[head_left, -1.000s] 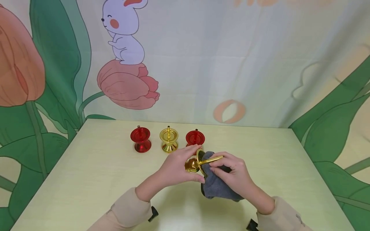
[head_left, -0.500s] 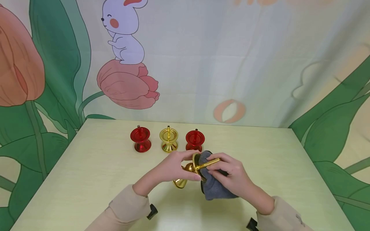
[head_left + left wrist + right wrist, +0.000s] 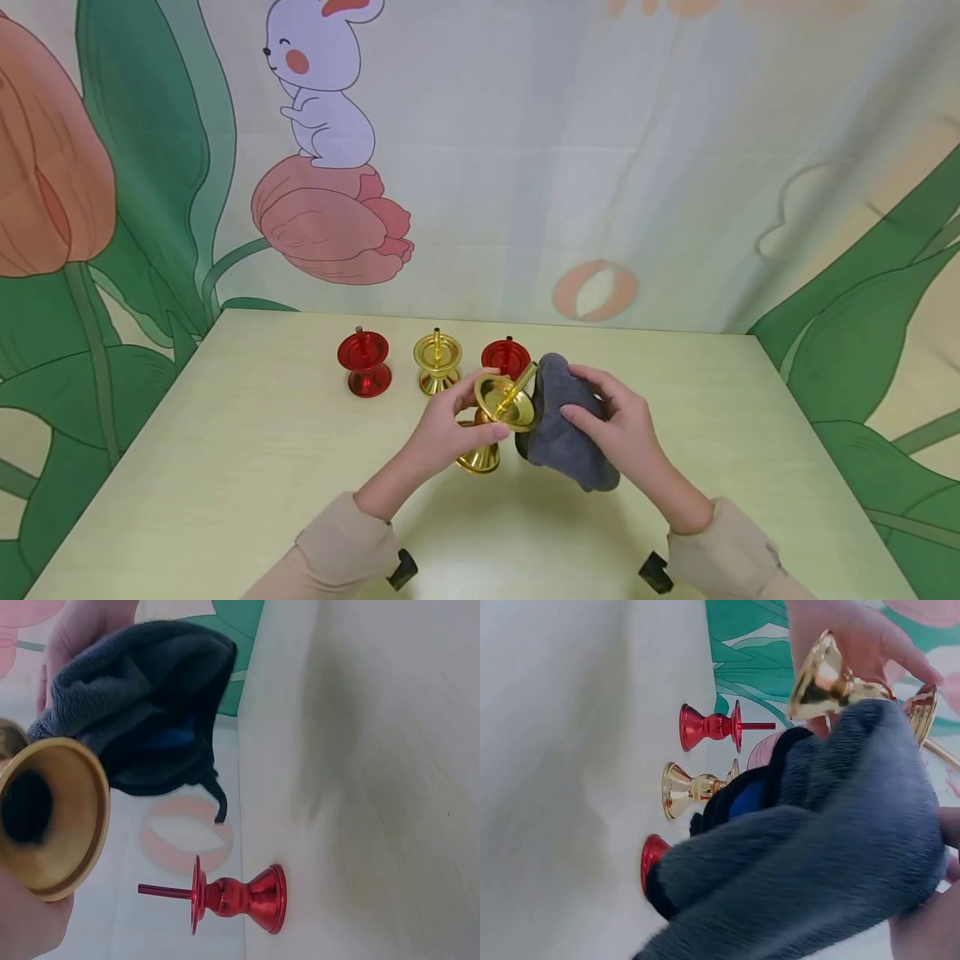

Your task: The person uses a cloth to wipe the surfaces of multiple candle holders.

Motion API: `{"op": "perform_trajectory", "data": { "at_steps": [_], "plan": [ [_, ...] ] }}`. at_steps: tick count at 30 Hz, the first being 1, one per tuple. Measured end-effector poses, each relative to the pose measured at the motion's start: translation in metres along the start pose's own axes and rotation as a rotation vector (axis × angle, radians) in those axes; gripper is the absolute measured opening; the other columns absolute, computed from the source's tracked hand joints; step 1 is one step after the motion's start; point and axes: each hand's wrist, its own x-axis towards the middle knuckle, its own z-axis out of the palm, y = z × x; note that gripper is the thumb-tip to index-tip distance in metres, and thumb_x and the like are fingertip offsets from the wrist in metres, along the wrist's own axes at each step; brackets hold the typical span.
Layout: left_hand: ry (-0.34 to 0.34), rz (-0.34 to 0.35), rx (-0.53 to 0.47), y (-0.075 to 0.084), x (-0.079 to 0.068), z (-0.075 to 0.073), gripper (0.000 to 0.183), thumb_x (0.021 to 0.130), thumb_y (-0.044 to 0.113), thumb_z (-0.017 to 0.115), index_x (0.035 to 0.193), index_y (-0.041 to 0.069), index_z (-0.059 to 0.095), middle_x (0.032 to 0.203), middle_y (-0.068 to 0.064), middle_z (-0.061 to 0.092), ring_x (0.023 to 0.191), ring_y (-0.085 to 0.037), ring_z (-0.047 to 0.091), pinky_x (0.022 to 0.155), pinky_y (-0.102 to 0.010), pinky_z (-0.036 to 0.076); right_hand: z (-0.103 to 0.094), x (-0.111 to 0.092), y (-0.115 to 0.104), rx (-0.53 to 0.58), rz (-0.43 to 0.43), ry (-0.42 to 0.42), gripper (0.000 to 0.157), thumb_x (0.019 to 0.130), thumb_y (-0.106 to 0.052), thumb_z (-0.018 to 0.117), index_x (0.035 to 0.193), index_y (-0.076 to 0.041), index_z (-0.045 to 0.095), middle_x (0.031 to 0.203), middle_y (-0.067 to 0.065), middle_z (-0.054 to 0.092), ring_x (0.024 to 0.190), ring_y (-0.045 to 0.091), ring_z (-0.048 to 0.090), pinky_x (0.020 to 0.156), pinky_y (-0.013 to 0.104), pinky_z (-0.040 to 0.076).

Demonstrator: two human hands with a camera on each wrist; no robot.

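Observation:
My left hand (image 3: 447, 429) grips a shiny gold candle holder (image 3: 480, 458) by its dish, thumb in front and fingers behind. The holder is off the table and tilted, its spike leaning up to the right. In the left wrist view its hollow base (image 3: 79, 855) faces the camera. My right hand (image 3: 618, 421) holds a bunched dark grey cloth (image 3: 566, 433), thumb on the near side. The cloth hangs just right of the dish; whether it touches the rim I cannot tell. Black edging and a blue patch show inside the cloth (image 3: 802, 855).
Behind the hands stand a red candle holder (image 3: 365, 362), a gold candle holder (image 3: 438, 362) and another red candle holder (image 3: 507, 357), upright in a row on the pale table (image 3: 247, 450). A printed curtain (image 3: 480, 167) hangs at the table's back edge.
The held gold candle holder has turned from lying sideways to more upright, its dish now facing up. The cloth has come off the dish and spike, and my right hand has risen slightly.

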Motion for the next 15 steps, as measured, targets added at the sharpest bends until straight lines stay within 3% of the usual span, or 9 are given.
{"op": "perform_trajectory", "data": {
  "at_steps": [3, 6, 12, 15],
  "plan": [
    [0.102, -0.003, -0.052, 0.0, 0.001, 0.003, 0.065, 0.072, 0.022, 0.072, 0.13, 0.019, 0.042, 0.109, -0.007, 0.06, 0.098, -0.019, 0.052, 0.072, -0.025, 0.05, -0.001, 0.0, 0.003, 0.097, 0.155, -0.066, 0.042, 0.077, -0.002, 0.065, 0.117, 0.001, 0.053, 0.112, 0.02, 0.057, 0.087, -0.003, 0.056, 0.073, 0.015, 0.049],
    [0.183, 0.013, -0.08, 0.0, 0.003, 0.005, 0.065, 0.072, 0.022, 0.072, 0.13, 0.018, 0.041, 0.108, -0.008, 0.061, 0.096, -0.018, 0.052, 0.074, -0.027, 0.048, 0.0, -0.001, 0.005, 0.155, 0.207, -0.112, 0.038, 0.079, -0.003, 0.063, 0.115, 0.004, 0.054, 0.109, 0.018, 0.059, 0.085, 0.001, 0.058, 0.073, 0.017, 0.05],
    [0.3, 0.064, -0.096, 0.0, 0.006, 0.012, 0.066, 0.072, 0.027, 0.072, 0.129, 0.013, 0.043, 0.111, -0.007, 0.061, 0.099, -0.018, 0.054, 0.084, -0.033, 0.044, 0.008, -0.003, 0.0, 0.225, 0.181, -0.166, 0.031, 0.081, -0.003, 0.06, 0.109, 0.008, 0.055, 0.094, -0.013, 0.061, 0.084, 0.005, 0.059, 0.073, 0.018, 0.05],
    [0.326, 0.087, -0.106, 0.001, 0.007, 0.016, 0.067, 0.071, 0.031, 0.072, 0.128, 0.013, 0.043, 0.111, -0.008, 0.061, 0.1, -0.019, 0.054, 0.085, -0.033, 0.043, 0.012, -0.004, -0.004, 0.252, 0.143, -0.18, 0.029, 0.079, 0.001, 0.06, 0.107, 0.009, 0.056, 0.092, -0.02, 0.06, 0.083, 0.002, 0.059, 0.072, 0.018, 0.049]
  ]
}}
